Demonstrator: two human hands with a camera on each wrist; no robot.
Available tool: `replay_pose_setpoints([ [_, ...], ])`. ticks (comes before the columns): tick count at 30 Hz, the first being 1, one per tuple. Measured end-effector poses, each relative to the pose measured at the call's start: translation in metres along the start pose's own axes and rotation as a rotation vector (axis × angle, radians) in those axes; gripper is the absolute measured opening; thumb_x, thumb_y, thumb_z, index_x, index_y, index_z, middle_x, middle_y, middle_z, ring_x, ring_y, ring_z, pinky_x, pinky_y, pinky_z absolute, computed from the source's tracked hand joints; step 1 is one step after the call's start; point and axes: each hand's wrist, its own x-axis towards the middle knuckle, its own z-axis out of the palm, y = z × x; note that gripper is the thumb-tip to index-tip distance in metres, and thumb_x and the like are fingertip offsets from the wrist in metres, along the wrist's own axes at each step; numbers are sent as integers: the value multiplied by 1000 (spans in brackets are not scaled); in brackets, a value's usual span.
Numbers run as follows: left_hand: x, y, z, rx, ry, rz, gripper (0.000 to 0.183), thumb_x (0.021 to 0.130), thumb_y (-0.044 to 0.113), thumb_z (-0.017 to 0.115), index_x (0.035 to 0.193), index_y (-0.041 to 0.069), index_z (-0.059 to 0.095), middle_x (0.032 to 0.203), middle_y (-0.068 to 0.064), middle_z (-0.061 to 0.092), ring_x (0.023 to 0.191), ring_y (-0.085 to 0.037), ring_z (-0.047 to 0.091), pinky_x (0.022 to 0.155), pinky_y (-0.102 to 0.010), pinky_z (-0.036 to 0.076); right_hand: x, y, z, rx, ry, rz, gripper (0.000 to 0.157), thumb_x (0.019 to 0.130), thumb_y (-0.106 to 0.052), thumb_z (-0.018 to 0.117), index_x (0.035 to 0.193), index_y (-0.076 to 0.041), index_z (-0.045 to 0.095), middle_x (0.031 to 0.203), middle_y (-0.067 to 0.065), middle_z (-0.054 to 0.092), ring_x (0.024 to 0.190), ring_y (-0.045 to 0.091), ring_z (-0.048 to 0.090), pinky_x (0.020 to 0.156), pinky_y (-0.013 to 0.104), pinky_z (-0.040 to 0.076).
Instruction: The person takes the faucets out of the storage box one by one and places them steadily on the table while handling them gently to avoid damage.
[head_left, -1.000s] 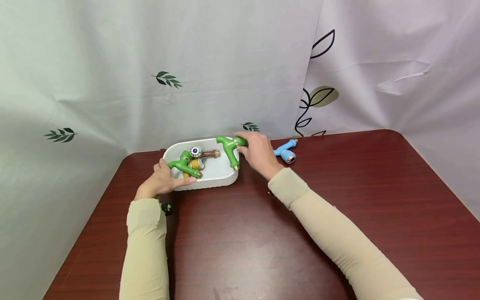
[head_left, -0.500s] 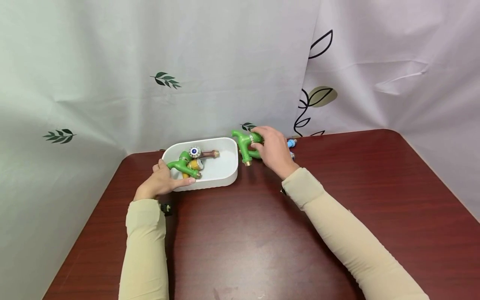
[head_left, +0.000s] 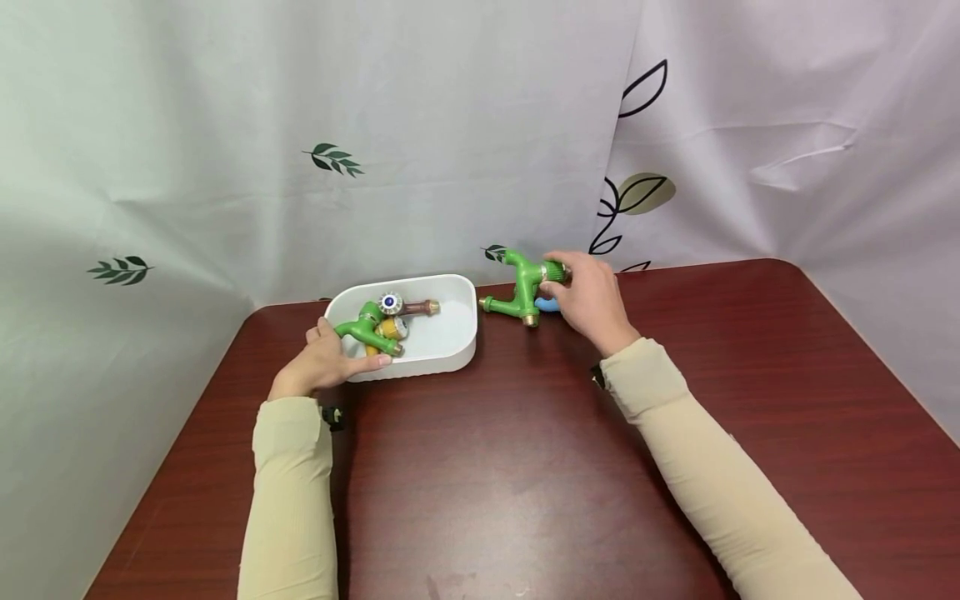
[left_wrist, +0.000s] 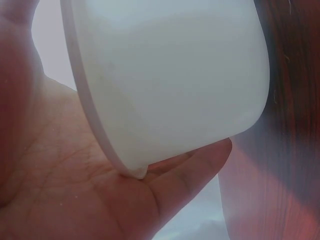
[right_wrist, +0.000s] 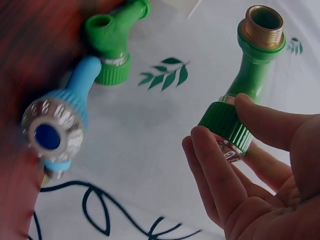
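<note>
My right hand [head_left: 594, 302] pinches a green faucet [head_left: 528, 279] by its ribbed knob, above the back of the table. Its brass threaded end shows in the right wrist view, where the fingers [right_wrist: 215, 172] and thumb hold the green knob. At the left end of a white plastic tub [head_left: 450, 362], my left hand [head_left: 318, 362] grips the wall, thumb along the front rim. The left wrist view has the hand around the tub's corner [left_wrist: 175, 85]. Inside the tub lie a green faucet [head_left: 366, 327], a yellow faucet [head_left: 392, 328] and a brown faucet [head_left: 416, 307] with a silver knob.
Beyond the held one, another green faucet [right_wrist: 110, 42] and a light blue faucet [right_wrist: 55, 125] lie on the table, partly hidden in the head view. The dark red wooden table [head_left: 465, 475] backs onto a white curtain [head_left: 450, 150] printed with leaves.
My right hand has carried the green faucet rightward out from over the tub, to above the faucets beside it. The left hand and the tub have stayed in place.
</note>
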Motion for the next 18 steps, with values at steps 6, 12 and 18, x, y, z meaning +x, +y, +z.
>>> replay_pose_setpoints([
  [6, -1, -1, 0, 0, -1, -3, 145, 79, 70, 71, 143, -22, -20, 147, -48, 5, 134, -57, 31, 112, -59, 29, -2, 13, -9, -15, -4, 36, 39, 89, -12, 78, 126, -5, 70, 114, 16, 71, 93, 31, 66, 80, 47, 51],
  [12, -1, -2, 0, 2, 0, 2, 145, 79, 70, 71, 143, -23, -20, 146, -49, 6, 134, -58, 31, 112, -60, 29, 0, 24, -22, -46, -25, 93, 39, 92, -14, 75, 129, -5, 68, 112, 19, 71, 91, 34, 64, 79, 50, 48],
  [18, 0, 0, 0, 9, 2, 3, 145, 79, 71, 71, 143, -23, -20, 145, -49, 8, 132, -57, 33, 111, -60, 30, 2, 37, -37, -62, -16, 137, 39, 91, -13, 75, 128, -4, 67, 109, 22, 70, 90, 36, 61, 77, 49, 46],
])
